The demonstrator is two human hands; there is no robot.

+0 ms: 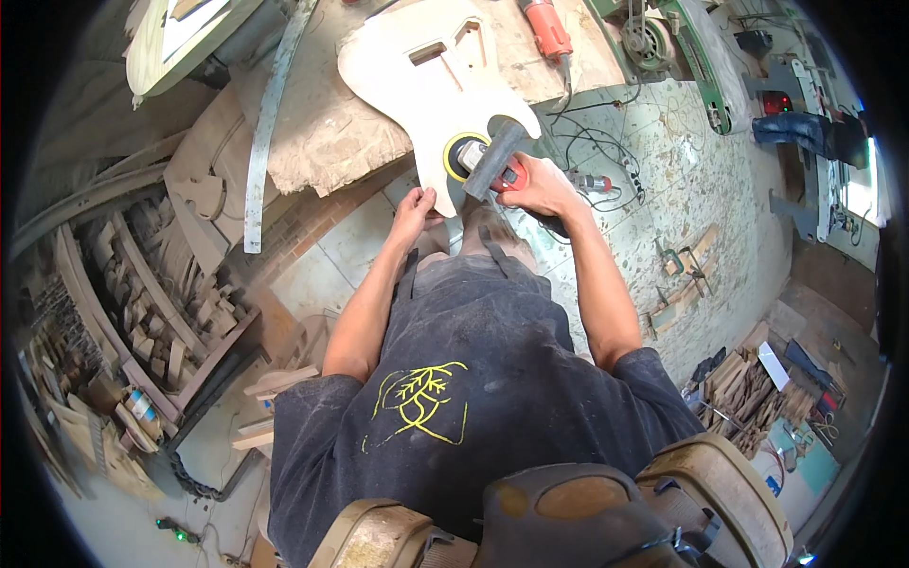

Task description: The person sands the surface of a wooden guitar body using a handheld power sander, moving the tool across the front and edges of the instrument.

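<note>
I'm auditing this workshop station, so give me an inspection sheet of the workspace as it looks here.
Surface: workbench covered with worn board.
Job's things: pale wooden guitar body overhanging the bench edge; red-bodied sander at its lower horn.
Clutter: metal strip, orange power tool.
Grippers: left hand steadies the body's edge; right hand grips the sander.
Cables: black leads tangled on the floor.
Surroundings: wood offcuts stacked left, scrap pile right.

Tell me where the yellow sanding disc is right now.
In the head view, upper centre: the yellow sanding disc presses against the guitar body's lower edge, just left of the right hand.
</note>
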